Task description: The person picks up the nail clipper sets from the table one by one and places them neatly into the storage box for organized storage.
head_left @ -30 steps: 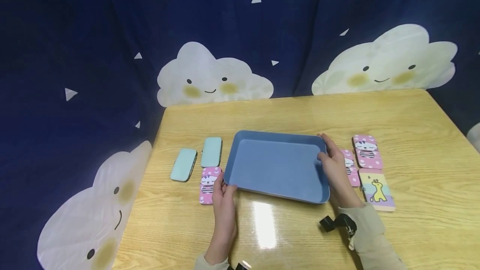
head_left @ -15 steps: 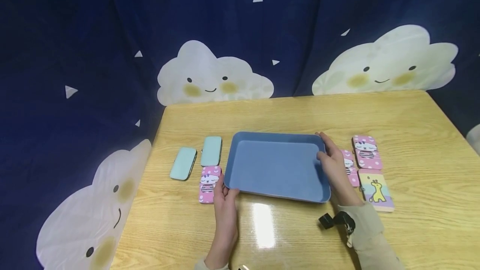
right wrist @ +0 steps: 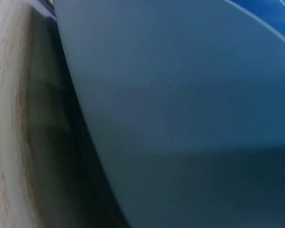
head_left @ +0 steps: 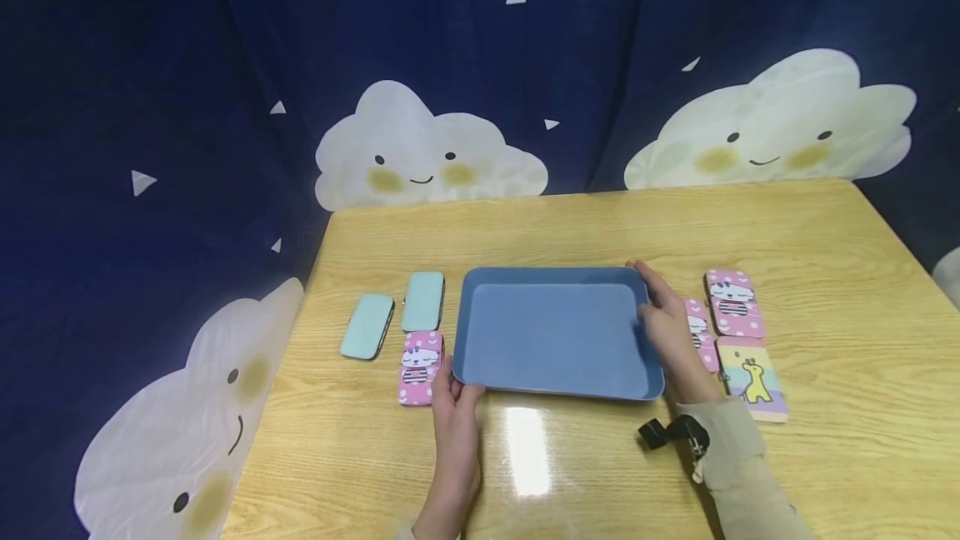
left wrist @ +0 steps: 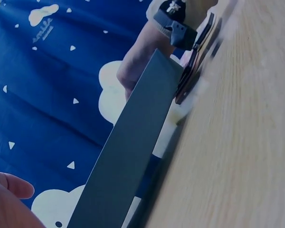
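Left hand (head_left: 456, 423): thumb and fingers clamped on the near left corner of the blue tray (head_left: 555, 332).
Blue tray: level between both hands; the left wrist view shows a gap under it, above the wood-grain table (head_left: 585, 473).
Right hand (head_left: 667, 336): clamped on the tray's right wall, thumb at the rim, fingers outside toward the far corner.
Giraffe case (head_left: 756, 380): right of the tray, beyond the right wrist.
Pink cases: one (head_left: 414, 367) just left of the tray; two right of it, one (head_left: 699, 332) partly hidden by the right hand, the other (head_left: 734, 303) farther right.
Mint cases: two (head_left: 367, 326) (head_left: 423, 301), left of the tray.
Navy curtain (head_left: 450, 23): behind the tray, printed with smiling clouds.
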A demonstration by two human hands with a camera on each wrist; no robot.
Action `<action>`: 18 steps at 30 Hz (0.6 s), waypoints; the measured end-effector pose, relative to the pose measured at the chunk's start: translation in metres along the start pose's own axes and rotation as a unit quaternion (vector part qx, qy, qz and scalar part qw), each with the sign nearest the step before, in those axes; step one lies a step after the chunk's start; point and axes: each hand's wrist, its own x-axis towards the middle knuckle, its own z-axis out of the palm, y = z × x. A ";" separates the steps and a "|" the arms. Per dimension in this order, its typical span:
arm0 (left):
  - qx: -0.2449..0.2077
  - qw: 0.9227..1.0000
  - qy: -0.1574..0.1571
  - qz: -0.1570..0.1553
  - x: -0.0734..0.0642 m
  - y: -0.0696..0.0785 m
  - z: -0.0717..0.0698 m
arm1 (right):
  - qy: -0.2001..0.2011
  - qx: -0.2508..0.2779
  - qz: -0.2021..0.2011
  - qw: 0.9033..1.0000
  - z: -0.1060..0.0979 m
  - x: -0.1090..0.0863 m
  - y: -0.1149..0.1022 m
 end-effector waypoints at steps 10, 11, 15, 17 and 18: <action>-0.003 1.000 0.007 -0.021 -0.005 -0.004 0.002 | 0.019 -0.003 -0.010 1.000 0.002 0.003 0.008; -0.001 1.000 0.008 -0.022 -0.006 -0.004 0.002 | 0.020 -0.002 -0.013 1.000 0.002 0.004 0.009; 0.002 1.000 0.010 -0.028 -0.007 -0.004 0.001 | 0.022 0.006 -0.024 0.999 0.003 0.004 0.012; 0.001 0.999 0.009 -0.031 -0.007 -0.004 0.000 | 0.019 0.007 -0.028 0.999 0.004 0.004 0.014; 0.001 0.999 0.009 -0.033 -0.007 -0.004 0.000 | 0.018 0.007 -0.029 0.999 0.004 0.004 0.015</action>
